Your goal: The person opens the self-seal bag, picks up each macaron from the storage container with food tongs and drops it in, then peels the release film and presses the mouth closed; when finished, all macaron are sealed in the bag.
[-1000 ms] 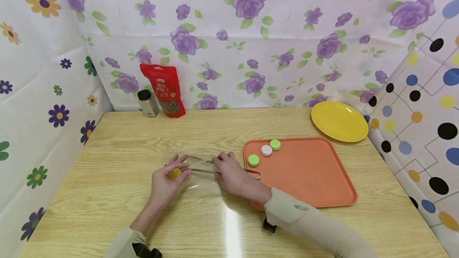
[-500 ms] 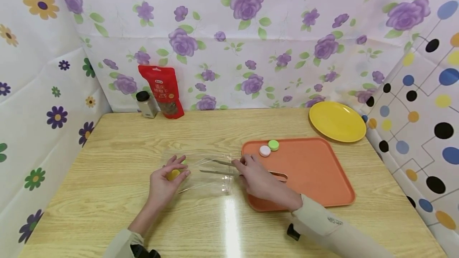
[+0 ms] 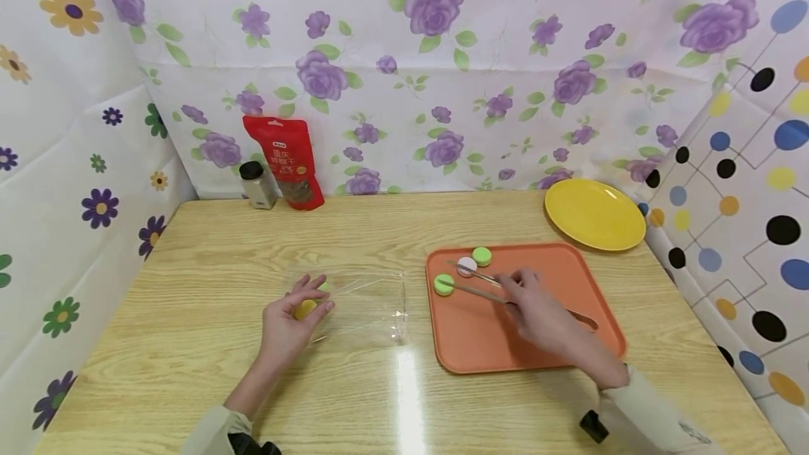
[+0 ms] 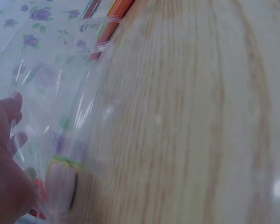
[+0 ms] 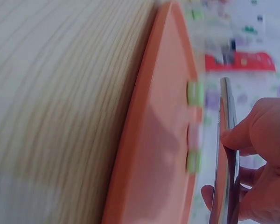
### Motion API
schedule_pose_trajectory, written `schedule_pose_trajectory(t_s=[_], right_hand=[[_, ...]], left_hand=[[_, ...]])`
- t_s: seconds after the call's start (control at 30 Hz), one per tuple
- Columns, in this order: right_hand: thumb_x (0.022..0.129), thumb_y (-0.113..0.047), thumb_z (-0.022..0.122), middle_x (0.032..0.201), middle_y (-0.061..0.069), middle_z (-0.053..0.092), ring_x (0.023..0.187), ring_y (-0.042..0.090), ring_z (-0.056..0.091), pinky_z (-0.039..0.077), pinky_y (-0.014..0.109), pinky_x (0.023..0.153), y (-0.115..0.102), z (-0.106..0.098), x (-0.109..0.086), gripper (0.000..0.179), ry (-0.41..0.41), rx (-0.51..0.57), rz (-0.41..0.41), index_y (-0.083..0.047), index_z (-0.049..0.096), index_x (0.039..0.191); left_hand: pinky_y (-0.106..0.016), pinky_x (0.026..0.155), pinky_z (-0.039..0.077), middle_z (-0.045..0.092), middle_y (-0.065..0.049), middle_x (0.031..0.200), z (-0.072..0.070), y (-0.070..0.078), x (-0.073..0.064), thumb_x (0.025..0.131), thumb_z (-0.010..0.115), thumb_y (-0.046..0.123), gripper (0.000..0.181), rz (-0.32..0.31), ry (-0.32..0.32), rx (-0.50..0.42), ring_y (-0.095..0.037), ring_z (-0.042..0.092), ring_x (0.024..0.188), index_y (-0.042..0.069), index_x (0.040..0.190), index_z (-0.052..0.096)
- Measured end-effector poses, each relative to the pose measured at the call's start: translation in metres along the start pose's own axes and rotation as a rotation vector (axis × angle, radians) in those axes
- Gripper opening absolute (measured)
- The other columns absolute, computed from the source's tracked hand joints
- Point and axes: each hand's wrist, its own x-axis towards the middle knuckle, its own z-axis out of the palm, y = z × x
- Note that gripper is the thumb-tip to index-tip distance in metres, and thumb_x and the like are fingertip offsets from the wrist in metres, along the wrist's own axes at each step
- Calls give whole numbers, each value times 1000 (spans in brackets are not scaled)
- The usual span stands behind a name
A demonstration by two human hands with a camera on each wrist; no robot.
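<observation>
My left hand [image 3: 287, 321] pinches a clear plastic bag [image 3: 373, 304] lying on the table, its free end pointing right. Inside the bag near the hand is a yellow macaron [image 3: 305, 310]; a pale one [image 4: 60, 186] shows in the left wrist view, with others partly hidden behind it. My right hand [image 3: 537, 311] grips metal tongs [image 3: 483, 294] over the orange tray [image 3: 531, 364]. Their tips are spread, one over a green macaron [image 3: 444, 289], the other by a pale pink macaron [image 3: 466, 271]. A second green macaron [image 3: 482, 255] sits just behind.
A yellow plate [image 3: 594, 213] is at the back right beyond the tray. Against the back wall stand a red pouch [image 3: 292, 160] and a black-capped jar [image 3: 258, 185]. Patterned cloth walls edge the wooden table [image 3: 208, 286] on three sides.
My right hand has drawn the tongs out of the bag and carried them right, over the tray's macarons. The left hand has stayed at the bag.
</observation>
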Motion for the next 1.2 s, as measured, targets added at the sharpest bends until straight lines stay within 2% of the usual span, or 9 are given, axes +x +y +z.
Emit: schedule_pose_trajectory(t_s=[0.13,0.2,0.37,0.43,0.57,0.8,1.0,1.2], right_hand=[[86,12,69,103,20,51,89,35,48,49,38,62,23,-10,-16,47,46,-9,42,1,57,130],[85,12,70,101,20,51,87,35,48,48,40,62,33,-13,-22,47,68,-16,53,2,57,129],[81,14,72,94,21,53,82,37,49,43,51,72,50,-13,-28,43,115,-50,56,5,59,121],[79,14,73,93,21,52,81,38,49,42,52,72,54,-10,-29,43,119,-58,64,5,59,119],[79,11,75,91,20,52,80,38,49,44,50,66,58,-4,-27,42,106,-75,92,3,60,118],[79,10,76,89,20,53,80,41,50,43,53,71,61,6,-19,40,118,-103,82,3,61,115],[81,8,76,91,21,53,82,42,49,45,53,69,58,11,-12,39,108,-90,99,3,61,117],[81,7,77,92,21,52,81,40,48,46,50,65,56,13,-10,38,99,-80,104,3,62,116]], left_hand=[[-22,110,33,66,-25,120,-1,-1,0,80,77,-13,13,4,5,-10,-48,41,135,-8,92,73],[-28,113,32,66,-25,121,-1,-1,0,80,77,-13,13,0,7,-12,-47,41,135,-10,92,72],[-45,115,28,66,-24,121,-3,0,-1,81,77,-11,11,-6,8,6,-46,41,135,-8,91,73],[-46,115,28,66,-24,120,-2,0,-1,81,78,-10,11,-3,12,10,-46,41,135,-8,91,73],[-48,115,29,66,-26,120,-2,0,-1,80,78,-11,12,5,12,9,-47,42,134,-9,90,72],[-54,116,23,66,-26,120,-2,-2,-1,81,77,-12,12,-1,9,-23,-47,40,135,-7,91,73],[-57,116,21,65,-27,120,-2,-2,-1,81,76,-12,11,5,2,-30,-48,39,135,-8,91,73],[-43,116,27,65,-25,122,-2,-2,-1,82,77,-10,12,-6,-3,-23,-46,38,137,-11,93,71]])
